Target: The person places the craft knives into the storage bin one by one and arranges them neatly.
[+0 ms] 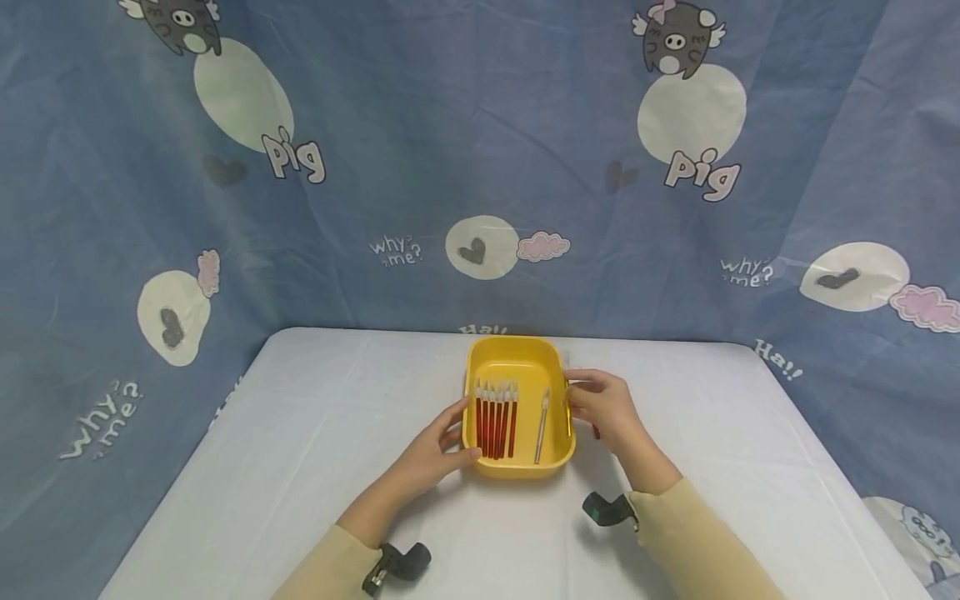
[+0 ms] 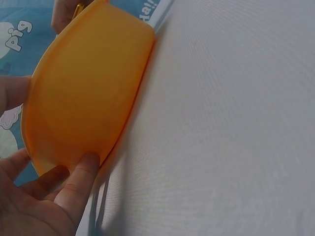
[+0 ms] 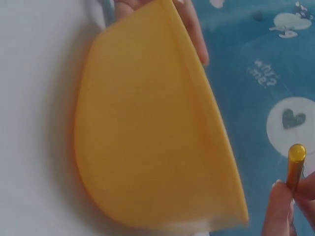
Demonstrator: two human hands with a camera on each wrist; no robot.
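A yellow tray [image 1: 517,472] sits on the white table. Several red-handled craft knives [image 1: 495,425] with pale tips lie side by side in its left half. One silver craft knife [image 1: 542,427] lies apart, toward the right. My left hand [image 1: 438,442] grips the tray's left side, thumb at the rim, fingers against the outer wall [image 2: 83,98]. At the right rim, my right hand [image 1: 603,407] pinches a slim gold craft knife [image 3: 296,164] between thumb and fingers. Only its handle shows; the tip is hidden.
Beyond my right hand, a red end [image 1: 597,432] of something on the table shows, mostly covered by the hand. A blue patterned cloth [image 1: 480,150] hangs behind the table [image 1: 360,375]. Black wrist cameras [image 1: 609,508] jut from both sleeves.
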